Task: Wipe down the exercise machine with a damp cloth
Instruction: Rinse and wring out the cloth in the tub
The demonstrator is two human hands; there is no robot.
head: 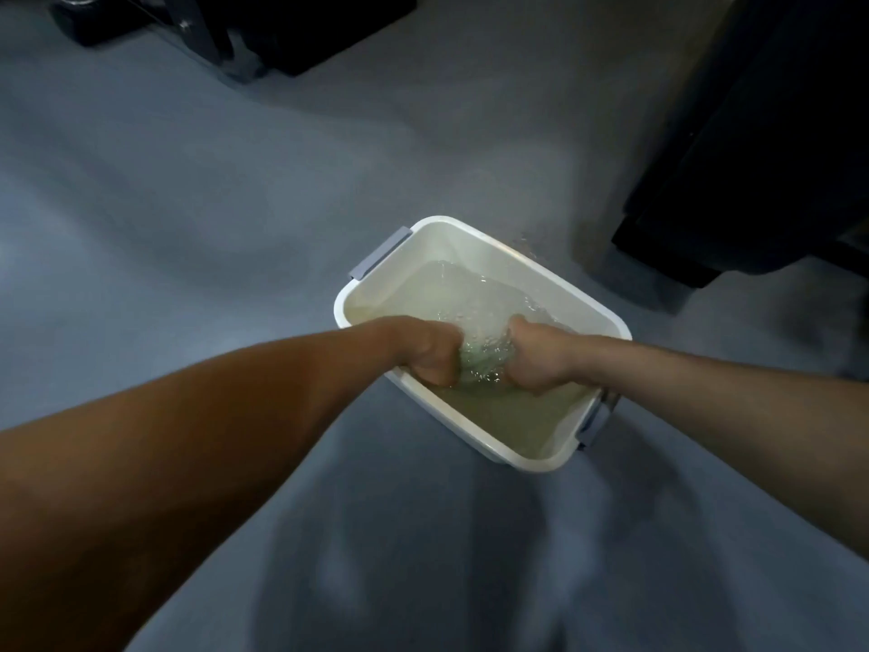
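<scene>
A white rectangular basin (425,232) with grey side handles stands on the grey floor, partly filled with cloudy water. A pale green cloth (484,362) sits bunched in the water, mostly hidden by splashes. My left hand (430,352) grips its left end with curled fingers. My right hand (541,357) grips its right end the same way. Both fists are at the water surface, close together. The water around them ripples and splashes.
Dark machine parts (197,30) stand on the floor at the top left. A large black machine base (762,157) fills the top right, close to the basin's far corner. Water droplets spot the floor beside the basin's right rim.
</scene>
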